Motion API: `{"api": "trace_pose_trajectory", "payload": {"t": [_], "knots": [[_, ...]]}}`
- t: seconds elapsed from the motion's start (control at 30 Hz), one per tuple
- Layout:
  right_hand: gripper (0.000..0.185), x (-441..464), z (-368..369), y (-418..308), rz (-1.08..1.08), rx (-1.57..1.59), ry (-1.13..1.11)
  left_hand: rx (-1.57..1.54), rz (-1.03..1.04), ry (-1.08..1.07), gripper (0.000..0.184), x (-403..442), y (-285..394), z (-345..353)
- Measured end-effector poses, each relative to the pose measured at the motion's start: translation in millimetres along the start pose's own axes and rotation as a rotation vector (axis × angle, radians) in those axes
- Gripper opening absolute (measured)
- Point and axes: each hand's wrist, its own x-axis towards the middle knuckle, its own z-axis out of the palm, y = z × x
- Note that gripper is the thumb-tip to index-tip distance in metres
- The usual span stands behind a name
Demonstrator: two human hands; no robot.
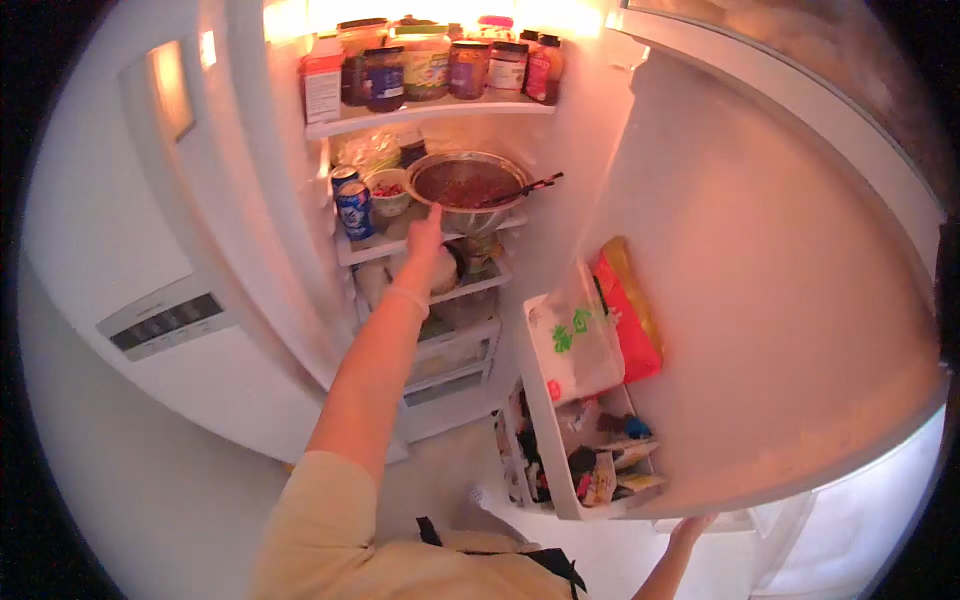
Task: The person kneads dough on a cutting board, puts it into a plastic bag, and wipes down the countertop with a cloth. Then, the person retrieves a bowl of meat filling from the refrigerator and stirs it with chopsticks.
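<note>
My left hand (425, 236) reaches into the open refrigerator, closed at the near rim of a large metal bowl (490, 219). One digit shows on the rim; the other fingers are mostly hidden. Dark reddish food fills the bowl, and a pair of dark chopsticks (540, 186) rests across its right side. The bowl's front overhangs the middle shelf (385, 243). Low on the right, my right hand (690, 527) is at the bottom edge of the refrigerator door (770, 330), its fingers closed against it and partly hidden.
Left of the bowl stand blue cans (355, 212) and a small bowl of red pieces (389, 203). Several jars (427, 68) line the top shelf. Drawers (450, 355) sit below. The door bin (555, 455) holds packets, a white bag (572, 345) and a red bag (630, 315).
</note>
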Motion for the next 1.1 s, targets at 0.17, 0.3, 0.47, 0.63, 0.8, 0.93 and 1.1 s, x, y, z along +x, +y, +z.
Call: {"api": "trace_pose_trajectory", "payload": {"t": [0.17,0.3,0.47,0.63,0.8,0.93,1.1], "knots": [[0.059,35.0,5.4,59.0,0.133,0.163,0.0,-0.125,-0.011,0.101,0.044,11.0,20.0,30.1],[0.059,57.0,4.7,83.8,0.101,0.186,-0.049,-0.256,0.033,0.031,0.035,11.5,21.3,14.2],[0.058,93.3,1.3,113.1,0.019,0.205,-0.169,-0.276,0.072,0.0,0.031,-76.1,3.0,-46.3],[0.058,120.7,-8.2,132.2,-0.117,0.178,-0.31,-0.268,0.067,-0.15,0.025,-194.0,-30.7,-136.5],[0.055,116.7,-7.9,124.3,-0.21,0.084,-0.305,-0.287,-0.034,-0.121,0.015,-328.2,-56.6,-232.5],[0.048,92.1,2.1,103.7,0.016,0.008,-0.285,-0.055,0.073,-0.169,0.012,-456.4,-57.3,-274.5],[0.046,-11.8,-8.1,26.4,-0.254,-0.091,-0.436,-0.068,-0.187,-0.26,0.023,-558.7,-66.1,-287.8]]}}
